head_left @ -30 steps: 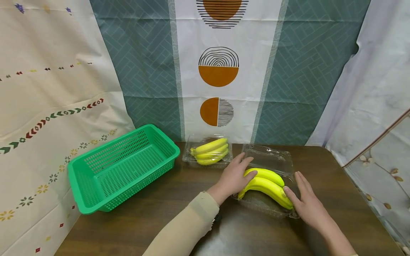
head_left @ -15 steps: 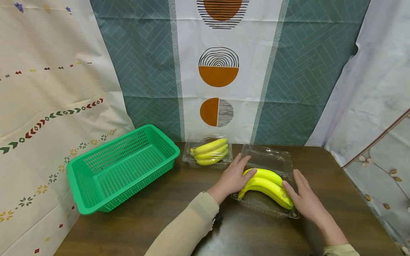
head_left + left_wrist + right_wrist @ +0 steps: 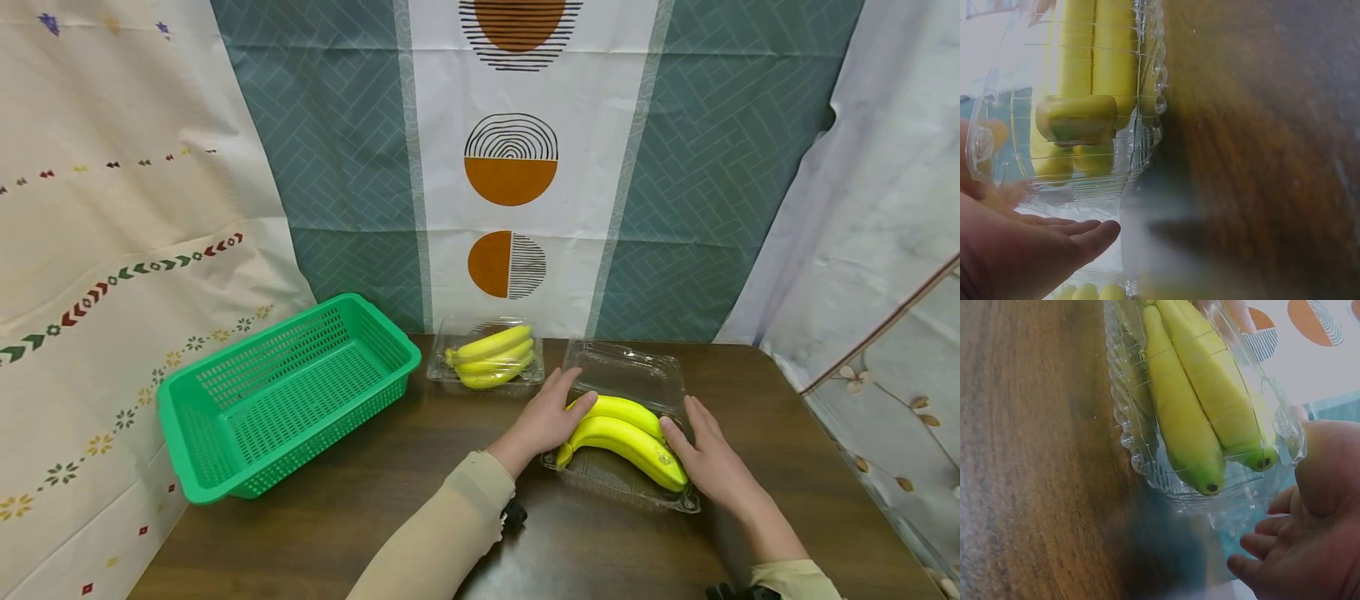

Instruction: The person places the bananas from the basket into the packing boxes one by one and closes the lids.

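In the head view a bunch of bananas (image 3: 630, 446) lies in a clear plastic clamshell box (image 3: 600, 477) on the right of the table, its lid (image 3: 626, 371) folded back. My left hand (image 3: 543, 417) is at the box's left end, thumb over the rim by the stem. At the opposite end is my right hand (image 3: 716, 462), its thumb beside the banana tips. Both wrist views show the fingers spread loosely outside the box walls, below the rim, with the left fingers (image 3: 1088, 237) and right fingers (image 3: 1260, 547) nearly straight. The rim partly hides each thumb.
A second clear box (image 3: 442, 367) with bananas (image 3: 491, 358) in it stands at the table's back edge. On the left sits a green perforated basket (image 3: 300, 450). Patterned cloths (image 3: 352, 167) hang behind and beside the brown table (image 3: 360, 517).
My right hand has shifted a little left, closer against the box end, and its sleeve has come into view. My left hand has eased slightly back. The bananas and box look unmoved.
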`<act>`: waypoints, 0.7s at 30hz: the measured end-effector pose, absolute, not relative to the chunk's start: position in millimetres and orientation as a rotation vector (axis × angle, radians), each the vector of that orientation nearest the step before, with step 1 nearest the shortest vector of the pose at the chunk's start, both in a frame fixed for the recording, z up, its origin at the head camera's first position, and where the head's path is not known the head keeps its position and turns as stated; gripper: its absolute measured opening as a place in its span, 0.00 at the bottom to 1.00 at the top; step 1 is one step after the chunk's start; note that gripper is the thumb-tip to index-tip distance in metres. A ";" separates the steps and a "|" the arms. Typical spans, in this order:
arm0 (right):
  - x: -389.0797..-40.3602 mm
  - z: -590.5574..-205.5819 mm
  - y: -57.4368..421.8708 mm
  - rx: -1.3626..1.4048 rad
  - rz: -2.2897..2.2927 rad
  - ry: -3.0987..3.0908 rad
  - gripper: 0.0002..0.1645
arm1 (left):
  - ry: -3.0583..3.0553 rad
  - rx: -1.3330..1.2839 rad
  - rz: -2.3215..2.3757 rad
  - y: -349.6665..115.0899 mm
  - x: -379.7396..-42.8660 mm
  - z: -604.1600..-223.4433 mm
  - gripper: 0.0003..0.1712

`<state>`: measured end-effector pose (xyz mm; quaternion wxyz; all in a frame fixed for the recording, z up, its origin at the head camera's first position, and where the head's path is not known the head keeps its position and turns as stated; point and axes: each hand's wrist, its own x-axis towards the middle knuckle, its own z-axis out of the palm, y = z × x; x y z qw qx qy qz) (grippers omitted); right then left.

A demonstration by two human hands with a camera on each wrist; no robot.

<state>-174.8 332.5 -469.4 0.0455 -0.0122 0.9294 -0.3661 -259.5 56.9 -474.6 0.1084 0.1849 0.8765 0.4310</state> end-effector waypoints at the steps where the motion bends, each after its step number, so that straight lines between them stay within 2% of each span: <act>1: -175.8 -469.8 333.0 -0.037 -1.118 2.834 0.58 | 2.576 0.543 1.273 56.8 -259.8 -475.0 0.41; 21: -186.2 -471.6 333.9 0.070 -1.127 2.765 0.60 | 2.544 0.527 1.346 57.5 -260.9 -478.3 0.40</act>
